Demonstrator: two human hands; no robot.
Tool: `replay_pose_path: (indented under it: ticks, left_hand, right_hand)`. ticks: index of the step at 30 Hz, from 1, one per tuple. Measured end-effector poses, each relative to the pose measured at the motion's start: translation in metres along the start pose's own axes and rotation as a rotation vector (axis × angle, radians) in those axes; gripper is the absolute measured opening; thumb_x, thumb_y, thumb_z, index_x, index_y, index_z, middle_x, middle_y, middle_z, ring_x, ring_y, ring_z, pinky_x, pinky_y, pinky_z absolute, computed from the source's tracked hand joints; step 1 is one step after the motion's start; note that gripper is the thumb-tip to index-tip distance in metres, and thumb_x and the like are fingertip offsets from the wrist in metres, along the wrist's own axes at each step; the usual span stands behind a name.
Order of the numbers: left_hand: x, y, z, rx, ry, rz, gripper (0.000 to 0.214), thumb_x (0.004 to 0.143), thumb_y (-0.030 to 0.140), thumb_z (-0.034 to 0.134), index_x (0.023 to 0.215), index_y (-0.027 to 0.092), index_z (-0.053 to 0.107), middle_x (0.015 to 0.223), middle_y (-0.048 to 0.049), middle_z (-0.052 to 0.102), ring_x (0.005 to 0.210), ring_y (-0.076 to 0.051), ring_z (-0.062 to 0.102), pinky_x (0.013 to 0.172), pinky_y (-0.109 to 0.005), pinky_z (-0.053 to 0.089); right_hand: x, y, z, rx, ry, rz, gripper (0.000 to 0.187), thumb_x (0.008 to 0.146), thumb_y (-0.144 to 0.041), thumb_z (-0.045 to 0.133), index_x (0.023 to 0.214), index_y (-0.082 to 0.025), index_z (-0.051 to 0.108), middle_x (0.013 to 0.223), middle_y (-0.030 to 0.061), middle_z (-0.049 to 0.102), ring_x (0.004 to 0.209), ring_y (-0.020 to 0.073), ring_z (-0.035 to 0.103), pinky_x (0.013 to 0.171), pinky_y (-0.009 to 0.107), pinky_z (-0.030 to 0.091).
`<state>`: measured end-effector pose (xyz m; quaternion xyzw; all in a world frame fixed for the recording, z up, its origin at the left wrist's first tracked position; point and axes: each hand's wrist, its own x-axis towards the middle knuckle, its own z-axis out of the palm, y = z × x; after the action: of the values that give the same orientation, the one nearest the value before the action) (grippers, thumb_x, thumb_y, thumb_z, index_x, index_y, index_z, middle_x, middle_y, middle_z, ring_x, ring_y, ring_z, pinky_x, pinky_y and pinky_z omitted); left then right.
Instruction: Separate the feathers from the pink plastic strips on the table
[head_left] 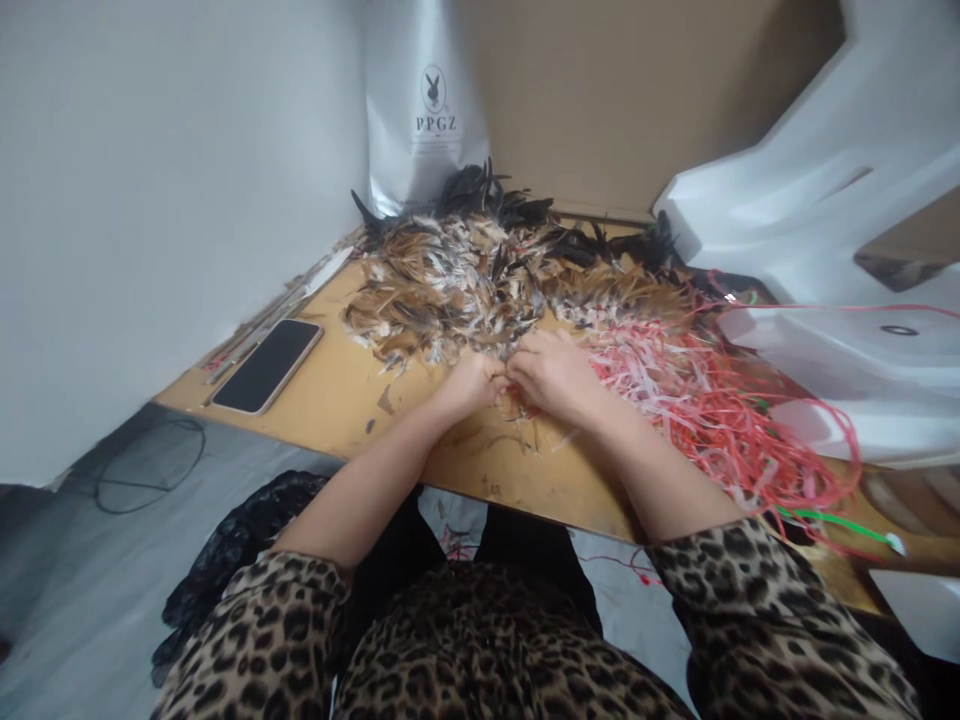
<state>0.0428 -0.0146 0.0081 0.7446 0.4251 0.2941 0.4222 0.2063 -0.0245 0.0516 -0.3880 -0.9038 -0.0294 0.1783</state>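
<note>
My left hand (478, 383) and my right hand (551, 372) meet just above the near side of a wooden table (465, 455). Both have their fingers curled and pinched together, almost touching. Whatever lies between the fingertips is too small and blurred to make out. Right beyond them spreads a heap of brown, white and black feathers (450, 280). Beside my right hand and forearm lies a tangled pile of pink, red and white strips (690, 410).
A phone (268, 367) lies on the table's left. Behind the feathers stands a silvery printed bag (427, 110). White plastic chair-like pieces (810, 200) crowd the right side, near a green strip (840, 520). A black plastic bag (232, 545) and a cable (150, 487) lie below at left.
</note>
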Motion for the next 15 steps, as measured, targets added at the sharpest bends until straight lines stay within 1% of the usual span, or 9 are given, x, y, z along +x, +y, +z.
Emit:
replay_pose_path:
  ticks: [2, 4, 6, 8, 10, 11, 13, 15]
  left_hand:
    - [-0.002, 0.003, -0.001, -0.106, -0.105, 0.007, 0.019, 0.076, 0.021, 0.056, 0.059, 0.013, 0.062, 0.052, -0.0023, 0.061, 0.047, -0.008, 0.056, 0.048, -0.018, 0.043]
    - [-0.005, 0.010, -0.003, -0.244, -0.203, -0.021, 0.020, 0.076, 0.028, 0.059, 0.067, 0.011, 0.064, 0.056, -0.0043, 0.063, 0.049, -0.010, 0.058, 0.050, -0.020, 0.046]
    - [-0.007, 0.018, -0.006, -0.342, -0.215, -0.049, 0.024, 0.073, 0.033, 0.062, 0.067, 0.010, 0.064, 0.056, -0.0050, 0.063, 0.049, -0.010, 0.058, 0.050, -0.020, 0.047]
    - [-0.007, 0.023, -0.007, -0.424, -0.195, -0.071, 0.025, 0.070, 0.035, 0.066, 0.067, 0.010, 0.065, 0.056, -0.0046, 0.063, 0.049, -0.009, 0.058, 0.049, -0.019, 0.046]
    - [-0.006, 0.023, -0.006, -0.532, -0.139, -0.112, 0.024, 0.067, 0.034, 0.068, 0.066, 0.010, 0.064, 0.058, -0.0038, 0.063, 0.048, -0.007, 0.055, 0.046, -0.016, 0.043]
    - [-0.005, 0.021, -0.005, -0.609, -0.112, -0.129, 0.023, 0.067, 0.033, 0.069, 0.069, 0.010, 0.065, 0.059, -0.0031, 0.063, 0.047, -0.006, 0.054, 0.045, -0.015, 0.041]
    - [-0.003, 0.016, -0.001, -0.768, -0.061, -0.160, 0.023, 0.067, 0.031, 0.069, 0.077, 0.011, 0.065, 0.061, -0.0011, 0.063, 0.045, -0.003, 0.052, 0.042, -0.013, 0.037]
    - [0.000, 0.011, 0.003, -0.909, -0.059, -0.194, 0.022, 0.068, 0.029, 0.069, 0.077, 0.010, 0.064, 0.059, 0.0002, 0.061, 0.043, -0.001, 0.049, 0.041, -0.011, 0.036]
  right_hand:
    - [-0.002, 0.009, -0.004, 0.232, -0.036, 0.063, 0.021, 0.081, -0.027, 0.051, 0.067, -0.016, 0.063, 0.073, 0.0055, 0.057, 0.074, 0.0161, 0.048, 0.068, 0.030, 0.032]
    - [-0.004, 0.018, -0.008, 0.561, -0.099, 0.157, 0.018, 0.077, -0.030, 0.055, 0.069, -0.016, 0.063, 0.071, 0.0035, 0.058, 0.070, 0.0141, 0.052, 0.066, 0.027, 0.036]
    - [-0.007, 0.025, -0.010, 0.867, -0.161, 0.248, 0.020, 0.073, -0.034, 0.058, 0.071, -0.016, 0.064, 0.070, 0.0022, 0.061, 0.065, 0.0133, 0.054, 0.063, 0.027, 0.040]
    - [-0.007, 0.026, -0.010, 1.053, -0.169, 0.294, 0.023, 0.071, -0.038, 0.059, 0.069, -0.016, 0.064, 0.069, 0.0022, 0.063, 0.065, 0.0141, 0.057, 0.063, 0.027, 0.043]
    - [-0.006, 0.025, -0.007, 1.158, -0.107, 0.303, 0.025, 0.070, -0.040, 0.060, 0.067, -0.016, 0.064, 0.070, 0.0028, 0.064, 0.067, 0.0147, 0.058, 0.065, 0.028, 0.044]
    - [-0.005, 0.023, -0.004, 1.200, -0.062, 0.315, 0.024, 0.069, -0.039, 0.061, 0.066, -0.015, 0.064, 0.071, 0.0031, 0.065, 0.067, 0.0146, 0.058, 0.066, 0.029, 0.045]
    - [-0.003, 0.020, 0.002, 1.275, 0.022, 0.381, 0.024, 0.065, -0.038, 0.065, 0.067, -0.015, 0.063, 0.070, 0.0032, 0.065, 0.065, 0.0135, 0.057, 0.066, 0.028, 0.045]
    - [-0.001, 0.017, 0.008, 1.325, 0.081, 0.479, 0.025, 0.061, -0.038, 0.069, 0.066, -0.014, 0.062, 0.067, 0.0028, 0.065, 0.060, 0.0121, 0.056, 0.064, 0.027, 0.045]
